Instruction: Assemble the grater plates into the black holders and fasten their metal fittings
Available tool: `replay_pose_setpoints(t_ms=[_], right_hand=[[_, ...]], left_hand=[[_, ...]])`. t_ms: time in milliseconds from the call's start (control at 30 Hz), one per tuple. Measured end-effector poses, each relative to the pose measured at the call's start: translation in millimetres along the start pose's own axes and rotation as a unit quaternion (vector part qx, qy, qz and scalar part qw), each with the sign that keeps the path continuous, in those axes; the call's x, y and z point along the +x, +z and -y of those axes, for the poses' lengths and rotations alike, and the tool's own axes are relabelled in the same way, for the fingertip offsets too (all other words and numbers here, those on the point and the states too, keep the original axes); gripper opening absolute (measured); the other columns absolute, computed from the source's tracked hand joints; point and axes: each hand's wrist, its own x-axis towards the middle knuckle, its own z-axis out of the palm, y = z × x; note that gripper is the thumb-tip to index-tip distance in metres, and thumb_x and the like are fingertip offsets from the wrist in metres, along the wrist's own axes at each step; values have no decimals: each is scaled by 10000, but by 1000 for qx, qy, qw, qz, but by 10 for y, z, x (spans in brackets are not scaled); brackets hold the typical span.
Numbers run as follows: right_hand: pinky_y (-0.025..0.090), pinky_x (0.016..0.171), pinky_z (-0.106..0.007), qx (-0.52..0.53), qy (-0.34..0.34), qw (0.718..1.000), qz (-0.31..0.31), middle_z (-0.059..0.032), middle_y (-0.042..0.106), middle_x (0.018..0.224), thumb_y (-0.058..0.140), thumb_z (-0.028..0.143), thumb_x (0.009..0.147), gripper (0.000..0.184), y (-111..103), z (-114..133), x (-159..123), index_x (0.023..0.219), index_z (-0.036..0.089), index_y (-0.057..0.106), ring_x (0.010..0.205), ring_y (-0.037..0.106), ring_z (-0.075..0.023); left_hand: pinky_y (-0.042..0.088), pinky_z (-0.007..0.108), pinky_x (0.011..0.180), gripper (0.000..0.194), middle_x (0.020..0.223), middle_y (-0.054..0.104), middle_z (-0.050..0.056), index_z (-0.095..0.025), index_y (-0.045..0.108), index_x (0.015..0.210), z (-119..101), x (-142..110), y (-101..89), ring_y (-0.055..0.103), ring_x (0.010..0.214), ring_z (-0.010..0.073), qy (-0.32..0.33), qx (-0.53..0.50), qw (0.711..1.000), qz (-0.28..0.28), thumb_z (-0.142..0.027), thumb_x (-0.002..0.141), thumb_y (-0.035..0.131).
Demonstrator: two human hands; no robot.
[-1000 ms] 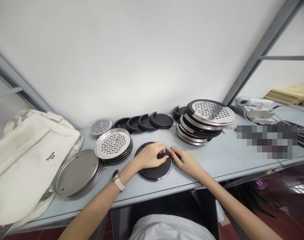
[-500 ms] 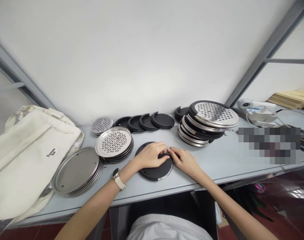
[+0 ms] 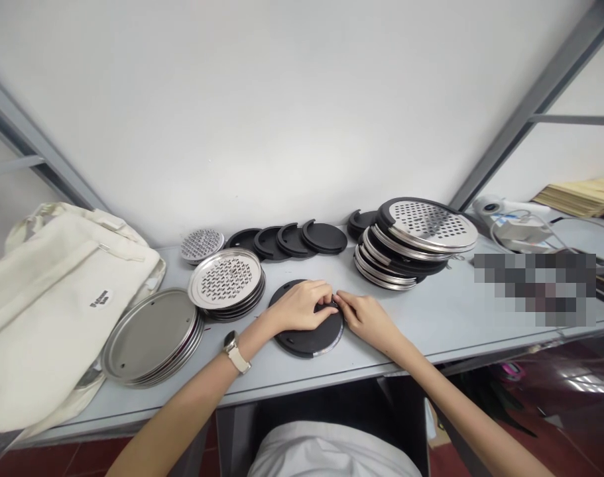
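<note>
A round black disc point(image 3: 309, 341) with a strip of silver edge at its right side lies flat on the table before me. My left hand point(image 3: 306, 306) rests over it, fingers curled, thumb and fingertips drawn together by the disc's right rim. Fingers pinched, my right hand point(image 3: 364, 315) meets the left at that same rim. A tiny dark piece shows between the fingertips, too small to make out. Left of the disc stands a stack of round metal grater plates point(image 3: 225, 281). Plain round metal plates point(image 3: 152, 334) are piled further left.
Black round holders point(image 3: 324, 238) overlap along the wall, beside a small grater plate point(image 3: 201, 245). A tall leaning stack of rimmed graters point(image 3: 425, 225) stands right of centre. A cream bag point(image 3: 63, 318) covers the left end; cables and a white device point(image 3: 510, 228) lie right.
The view has shifted very slightly. Both hands stay at the disc's right rim, with hardly any visible movement of the fingers.
</note>
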Motion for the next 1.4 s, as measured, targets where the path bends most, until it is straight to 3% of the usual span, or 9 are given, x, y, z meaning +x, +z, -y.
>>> replay_pose_setpoints(t_ms=[600,1400], right_hand=[[220,533,-268,-97,84,992,13,-72,715,725,386,252,939,264,7,171,5,857,189,629,605,630,-177],[231,534,-263,-56,119,991,32,-64,693,709,335,278,965,326,-26,170,-52,782,191,591,608,618,-161]], left_hand=[[392,247,642,144,747,530,-3,-182,494,750,20,4,10,493,673,130,-9,-3,1000,13,-249,816,603],[401,263,644,137,766,540,5,-180,481,780,-24,-8,9,513,709,146,-24,8,1000,1,-246,831,590]])
